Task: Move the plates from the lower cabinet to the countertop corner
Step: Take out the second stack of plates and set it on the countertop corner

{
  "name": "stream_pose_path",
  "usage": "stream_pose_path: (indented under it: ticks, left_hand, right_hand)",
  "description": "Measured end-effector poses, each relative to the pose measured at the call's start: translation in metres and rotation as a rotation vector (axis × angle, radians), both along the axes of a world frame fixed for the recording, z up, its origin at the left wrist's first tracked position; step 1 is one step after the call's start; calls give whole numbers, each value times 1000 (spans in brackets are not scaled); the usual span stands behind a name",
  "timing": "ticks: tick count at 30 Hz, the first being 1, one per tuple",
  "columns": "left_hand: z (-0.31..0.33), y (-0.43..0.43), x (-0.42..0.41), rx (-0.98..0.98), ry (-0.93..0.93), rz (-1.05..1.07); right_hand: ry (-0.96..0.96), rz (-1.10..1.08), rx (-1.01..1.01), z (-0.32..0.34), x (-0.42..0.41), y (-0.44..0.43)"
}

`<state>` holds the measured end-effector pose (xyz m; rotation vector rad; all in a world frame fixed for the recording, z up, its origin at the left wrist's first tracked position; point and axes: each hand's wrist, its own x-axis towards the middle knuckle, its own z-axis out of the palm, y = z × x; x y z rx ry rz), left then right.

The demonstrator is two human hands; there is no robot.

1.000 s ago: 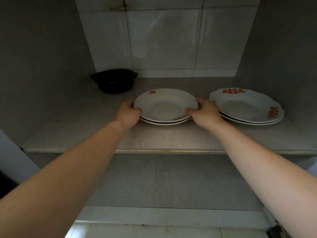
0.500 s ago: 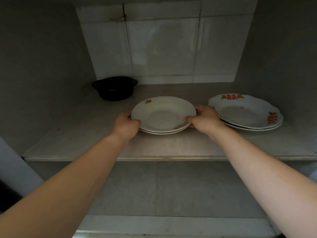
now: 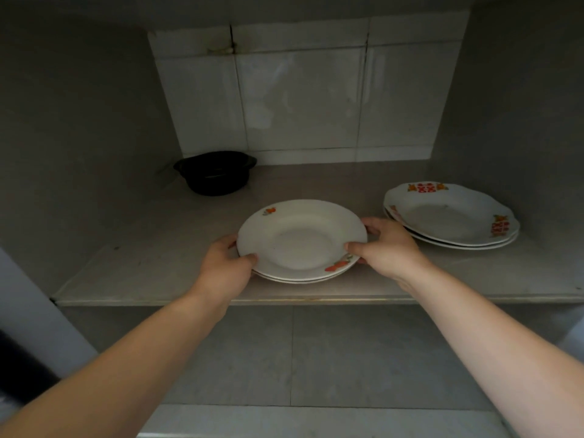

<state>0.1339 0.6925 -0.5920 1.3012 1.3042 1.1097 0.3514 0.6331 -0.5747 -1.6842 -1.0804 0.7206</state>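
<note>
1. Two round plates [image 3: 300,240], stacked, sit near the shelf [image 3: 151,257] front edge.
2. Left hand [image 3: 226,268] grips the stack's left rim.
3. Right hand [image 3: 387,248] clamps the right rim, thumb on top.

plates in held stack [image 3: 300,241]: 2 | plates in right stack [image 3: 452,216]: 2, perhaps 3 | black pot [image 3: 215,173]: 1 | hands: 2 (left hand [image 3: 226,270], right hand [image 3: 387,248])
</note>
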Motion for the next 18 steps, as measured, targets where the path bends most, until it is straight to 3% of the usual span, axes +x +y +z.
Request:
stream_pose_path:
  ticks: [5, 11, 18]
  left_hand:
    - [6, -1, 0, -14, 8, -14]
    - [17, 2, 5, 90, 191, -73]
    - [22, -2, 3, 85, 168, -111]
  right_hand:
    - [-43, -34, 3, 0, -2, 0]
    - [-59, -9, -52, 6, -4, 5]
    - [-25, 32, -72, 8, -3, 2]
